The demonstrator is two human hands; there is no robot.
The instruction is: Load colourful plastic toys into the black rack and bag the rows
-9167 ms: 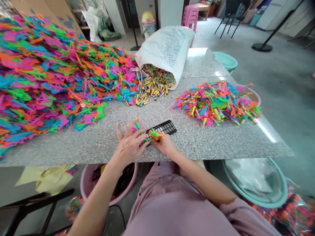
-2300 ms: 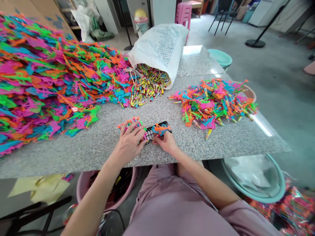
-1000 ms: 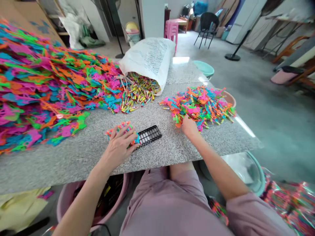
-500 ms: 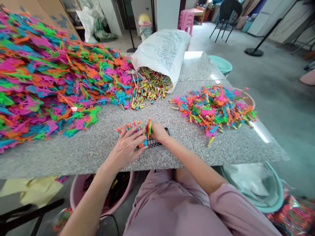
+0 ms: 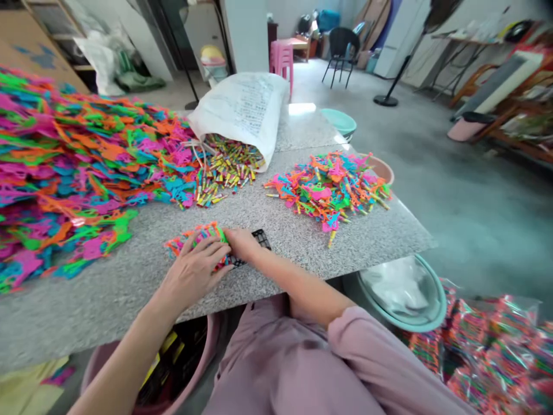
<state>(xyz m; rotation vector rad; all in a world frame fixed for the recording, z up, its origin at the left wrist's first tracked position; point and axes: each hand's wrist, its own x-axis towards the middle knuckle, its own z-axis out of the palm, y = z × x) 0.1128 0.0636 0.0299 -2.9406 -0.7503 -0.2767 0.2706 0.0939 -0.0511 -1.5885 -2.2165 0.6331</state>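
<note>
A black grid tray (image 5: 261,237) lies on the table in front of me, with flat plastic toy pieces (image 5: 211,230) in orange, pink, green and blue packed upright in its left part. My left hand (image 5: 199,266) rests over these pieces, its fingers stretched out and apart. Reaching across the tray's right part, my right hand (image 5: 242,243) has its fingers closed at the end of the row, by a green piece. Its fingertips are partly hidden, but they seem to pinch a piece there. The tray's left end is covered by pieces and my left hand.
A large heap of plastic pieces (image 5: 95,167) fills the left. A white sack (image 5: 242,106) spills small yellow-banded tubes (image 5: 224,173). Pieces with tubes attached (image 5: 332,190) are piled at right. Below stand a pink tub (image 5: 211,340), a teal basin (image 5: 438,300) and filled clear bags (image 5: 496,346).
The view has turned right, so the table appears further left. My right hand has lowered the orange and green piece it held upright against the row. My left hand stays on the pieces.
</note>
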